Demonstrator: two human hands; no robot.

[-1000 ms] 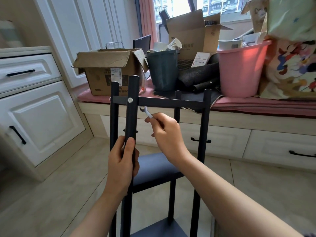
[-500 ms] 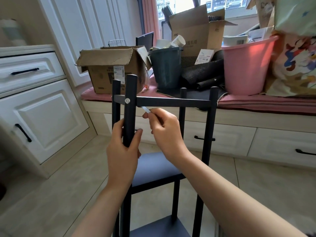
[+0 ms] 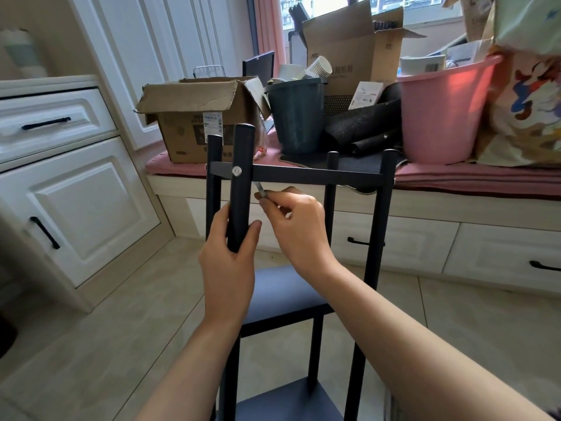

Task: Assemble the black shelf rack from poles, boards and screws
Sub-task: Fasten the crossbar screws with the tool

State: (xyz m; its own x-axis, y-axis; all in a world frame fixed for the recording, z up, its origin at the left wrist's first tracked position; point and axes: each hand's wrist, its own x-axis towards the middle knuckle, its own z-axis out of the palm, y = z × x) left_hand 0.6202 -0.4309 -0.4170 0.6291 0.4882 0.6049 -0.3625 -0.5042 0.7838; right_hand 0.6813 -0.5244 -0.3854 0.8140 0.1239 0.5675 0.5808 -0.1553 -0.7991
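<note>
The black shelf rack (image 3: 315, 175) stands upright on the floor in front of me, with several poles and three boards. A silver screw (image 3: 236, 171) shows on the near left pole (image 3: 241, 165) at the top board's level. My left hand (image 3: 230, 262) grips this pole just below the top board. My right hand (image 3: 296, 226) pinches a small metal wrench (image 3: 260, 189) right beside the pole, under the top board. The middle board (image 3: 282, 294) and the bottom board (image 3: 282, 404) lie below my arms.
A window bench (image 3: 455, 180) behind the rack carries a cardboard box (image 3: 194, 123), a dark bucket (image 3: 296, 117), a pink bucket (image 3: 443, 117) and bags. White cabinets (image 3: 66, 189) stand at the left, drawers under the bench. Tiled floor (image 3: 91, 344) lies around the rack.
My left hand has slid up the near pole. My right hand has brought the wrench closer to the pole, under the top board. The view has shifted slightly.
</note>
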